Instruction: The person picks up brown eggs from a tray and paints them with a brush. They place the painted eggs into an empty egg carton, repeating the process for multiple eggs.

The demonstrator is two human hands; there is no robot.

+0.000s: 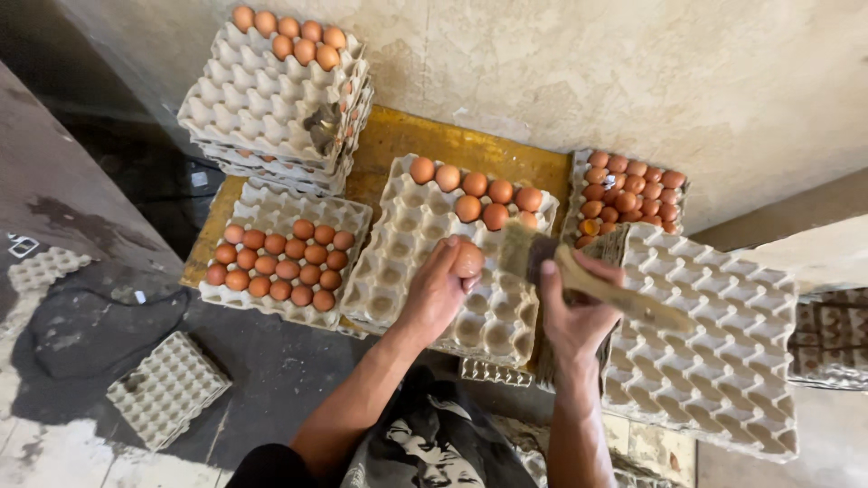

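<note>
My left hand (440, 291) grips a brown egg (468, 259) over the middle grey egg tray (407, 262). That tray carries several brown eggs (475, 194) along its far end, and most of its cups are bare. My right hand (573, 312) holds a flat brush (529, 251) by its wooden handle, the bristles right beside the egg. Just right of this hand lies an empty egg tray (723, 343).
A tray with several eggs (280, 262) lies at left, a stack of trays (271, 99) with eggs on top stands behind it, and a full tray (628, 194) sits at the back right by the wall. A yellow board (407, 136) underlies them. Loose trays (167, 389) lie on the floor.
</note>
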